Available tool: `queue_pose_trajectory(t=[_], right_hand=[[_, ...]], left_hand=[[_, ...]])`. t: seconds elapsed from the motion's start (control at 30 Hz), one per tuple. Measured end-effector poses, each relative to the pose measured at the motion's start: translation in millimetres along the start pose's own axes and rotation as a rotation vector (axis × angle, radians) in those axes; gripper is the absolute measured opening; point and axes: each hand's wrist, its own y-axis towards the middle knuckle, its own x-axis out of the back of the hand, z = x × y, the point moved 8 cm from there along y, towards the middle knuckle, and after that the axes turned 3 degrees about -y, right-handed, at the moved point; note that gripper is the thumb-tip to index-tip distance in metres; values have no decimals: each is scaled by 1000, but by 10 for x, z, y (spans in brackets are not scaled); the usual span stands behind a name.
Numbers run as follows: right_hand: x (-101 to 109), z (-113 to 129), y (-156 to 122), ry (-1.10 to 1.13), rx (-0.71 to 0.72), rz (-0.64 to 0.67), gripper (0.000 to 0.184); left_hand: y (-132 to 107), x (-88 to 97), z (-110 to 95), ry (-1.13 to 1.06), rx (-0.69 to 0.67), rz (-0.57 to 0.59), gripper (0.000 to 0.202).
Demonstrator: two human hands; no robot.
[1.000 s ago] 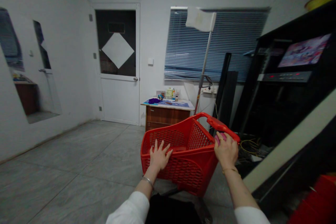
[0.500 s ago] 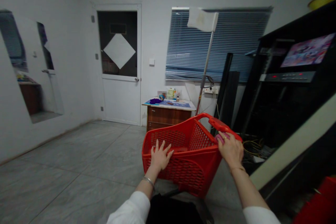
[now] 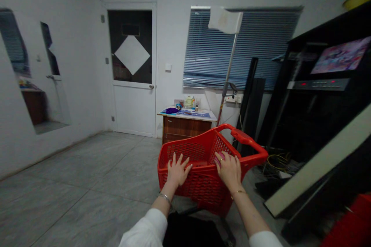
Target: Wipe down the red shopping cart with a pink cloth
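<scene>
A red plastic shopping cart [image 3: 199, 189] with perforated basket walls stands right in front of me. My left hand [image 3: 177, 171] rests on its near rim, fingers spread and open. On the same rim, further right, my right hand [image 3: 228, 168] presses a pink cloth [image 3: 217, 159] against the plastic. Most of the cloth is hidden under the fingers. The cart's handle [image 3: 249, 142] is to the right of that hand, with neither hand on it.
Behind the cart stands a brown cabinet [image 3: 187, 126] with small bottles and a purple cloth [image 3: 172, 110] on top. A pole with a white flag [image 3: 224, 21] leans near the window blinds. Dark shelving [image 3: 278, 112] and a pale slanted board [image 3: 319, 162] flank the right. A white door [image 3: 133, 110] is at the back.
My right hand has slid with the pink cloth from the handle end of the cart leftward along the near rim. The left hand and the cart stay nearly where they were.
</scene>
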Motion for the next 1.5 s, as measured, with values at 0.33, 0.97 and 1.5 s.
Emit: queue_pose_trajectory(t=[0.33, 0.97, 1.5], right_hand=[[21, -904, 208, -70, -182, -145, 35], [71, -1008, 184, -76, -183, -126, 33], [-82, -136, 57, 44, 30, -31, 32]], left_hand=[[-2, -2, -82, -30, 7, -27, 57], [-38, 4, -75, -13, -50, -71, 53], [-73, 2, -21, 1, -113, -58, 49]])
